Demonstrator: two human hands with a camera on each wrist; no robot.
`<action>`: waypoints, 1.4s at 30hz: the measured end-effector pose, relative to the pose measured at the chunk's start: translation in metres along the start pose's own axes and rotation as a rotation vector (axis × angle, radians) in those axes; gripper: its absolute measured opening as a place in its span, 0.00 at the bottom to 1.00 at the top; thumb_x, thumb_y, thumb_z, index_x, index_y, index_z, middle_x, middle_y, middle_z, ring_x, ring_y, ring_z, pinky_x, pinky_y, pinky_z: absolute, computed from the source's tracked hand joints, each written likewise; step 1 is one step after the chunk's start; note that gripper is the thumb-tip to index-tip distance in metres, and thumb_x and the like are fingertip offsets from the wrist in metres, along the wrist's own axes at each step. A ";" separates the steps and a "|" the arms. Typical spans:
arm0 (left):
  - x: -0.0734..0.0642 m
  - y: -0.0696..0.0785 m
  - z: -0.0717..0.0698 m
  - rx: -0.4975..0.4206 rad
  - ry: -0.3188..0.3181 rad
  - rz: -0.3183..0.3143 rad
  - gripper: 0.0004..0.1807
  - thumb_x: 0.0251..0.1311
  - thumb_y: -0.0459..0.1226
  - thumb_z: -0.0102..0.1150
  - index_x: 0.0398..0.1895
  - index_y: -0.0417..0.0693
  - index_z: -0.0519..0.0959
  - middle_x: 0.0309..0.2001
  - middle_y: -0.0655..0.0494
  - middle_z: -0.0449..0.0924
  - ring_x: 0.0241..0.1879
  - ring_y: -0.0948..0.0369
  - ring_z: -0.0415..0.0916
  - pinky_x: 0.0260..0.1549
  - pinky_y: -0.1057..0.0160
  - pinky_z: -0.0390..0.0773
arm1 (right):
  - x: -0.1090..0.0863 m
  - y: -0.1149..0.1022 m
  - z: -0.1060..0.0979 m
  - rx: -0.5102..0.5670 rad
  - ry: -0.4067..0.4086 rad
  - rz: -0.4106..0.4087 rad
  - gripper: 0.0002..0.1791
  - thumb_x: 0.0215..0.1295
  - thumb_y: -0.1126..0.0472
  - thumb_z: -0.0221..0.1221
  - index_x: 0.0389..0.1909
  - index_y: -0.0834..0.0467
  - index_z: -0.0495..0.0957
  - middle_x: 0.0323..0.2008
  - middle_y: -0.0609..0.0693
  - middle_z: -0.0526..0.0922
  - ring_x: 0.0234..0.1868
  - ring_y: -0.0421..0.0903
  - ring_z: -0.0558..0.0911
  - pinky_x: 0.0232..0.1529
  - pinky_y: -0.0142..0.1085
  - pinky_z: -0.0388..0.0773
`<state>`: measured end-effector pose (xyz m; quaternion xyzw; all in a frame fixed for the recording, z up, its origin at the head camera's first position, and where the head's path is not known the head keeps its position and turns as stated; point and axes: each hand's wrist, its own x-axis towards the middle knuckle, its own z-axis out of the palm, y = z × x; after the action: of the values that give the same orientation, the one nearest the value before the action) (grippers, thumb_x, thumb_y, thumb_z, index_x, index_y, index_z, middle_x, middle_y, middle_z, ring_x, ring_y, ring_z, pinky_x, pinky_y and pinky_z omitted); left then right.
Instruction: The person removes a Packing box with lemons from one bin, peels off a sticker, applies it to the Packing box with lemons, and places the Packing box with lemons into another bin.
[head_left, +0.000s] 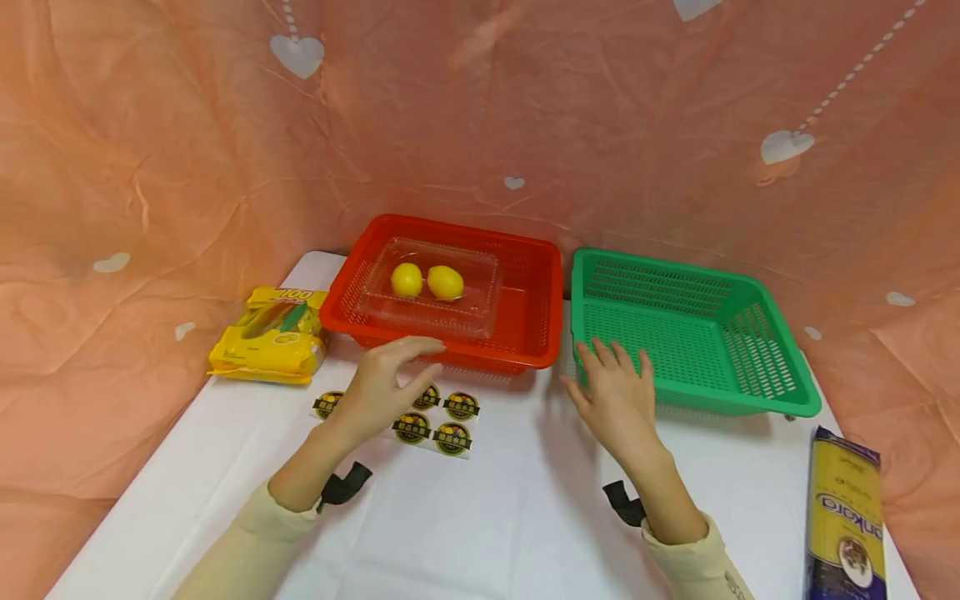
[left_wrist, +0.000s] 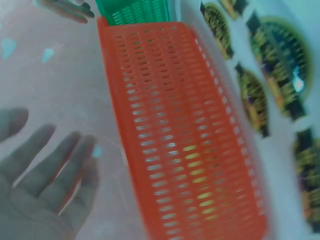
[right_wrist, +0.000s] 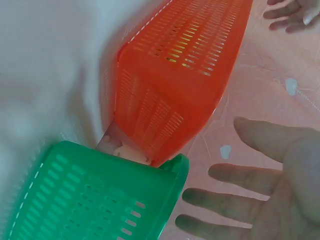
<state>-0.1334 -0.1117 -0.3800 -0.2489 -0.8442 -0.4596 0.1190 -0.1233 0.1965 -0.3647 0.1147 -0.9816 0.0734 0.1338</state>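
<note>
My left hand (head_left: 381,390) hovers in front of the red basket (head_left: 532,363), fingers stretched toward its near rim and holding nothing. Inside that basket sits a clear plastic box (head_left: 480,310) with two lemons (head_left: 446,283). My right hand (head_left: 617,400) is at the near left corner of the green basket (head_left: 750,407), fingers spread, with nothing in it. In the right wrist view the fingertips come close to the green basket's rim (right_wrist: 175,172). Below my left hand lies a sheet of round fruit stickers (head_left: 452,439), partly hidden by the hand.
A yellow packet (head_left: 273,337) lies left of the red basket. On the right edge of the white table (head_left: 465,525) is a yellow and blue pasta packet (head_left: 847,517). An orange curtain (head_left: 450,108) hangs behind the baskets. Each wrist has a black strap (head_left: 347,483).
</note>
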 end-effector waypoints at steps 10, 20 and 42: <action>-0.013 -0.024 -0.016 -0.561 0.329 -0.279 0.13 0.64 0.23 0.59 0.49 0.22 0.76 0.42 0.41 0.84 0.41 0.58 0.85 0.45 0.64 0.83 | -0.003 0.007 0.006 0.176 0.185 -0.044 0.24 0.56 0.61 0.71 0.52 0.67 0.81 0.51 0.63 0.83 0.55 0.62 0.80 0.58 0.59 0.71; -0.016 -0.042 -0.029 -0.888 0.758 -0.483 0.09 0.62 0.20 0.58 0.45 0.24 0.76 0.31 0.49 0.84 0.30 0.59 0.85 0.38 0.65 0.84 | -0.003 0.009 0.012 0.207 0.226 -0.051 0.22 0.56 0.62 0.71 0.50 0.67 0.82 0.48 0.62 0.85 0.52 0.62 0.81 0.54 0.57 0.74; -0.006 -0.046 -0.036 -1.408 0.931 -0.719 0.06 0.73 0.26 0.43 0.49 0.37 0.68 0.35 0.46 0.74 0.34 0.55 0.78 0.47 0.58 0.83 | -0.002 0.008 0.017 0.248 0.215 -0.042 0.20 0.56 0.63 0.70 0.49 0.67 0.82 0.48 0.62 0.85 0.52 0.63 0.81 0.57 0.56 0.72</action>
<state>-0.1536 -0.1639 -0.3958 0.2241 -0.2626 -0.9311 0.1177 -0.1273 0.2016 -0.3828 0.1420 -0.9425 0.2031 0.2243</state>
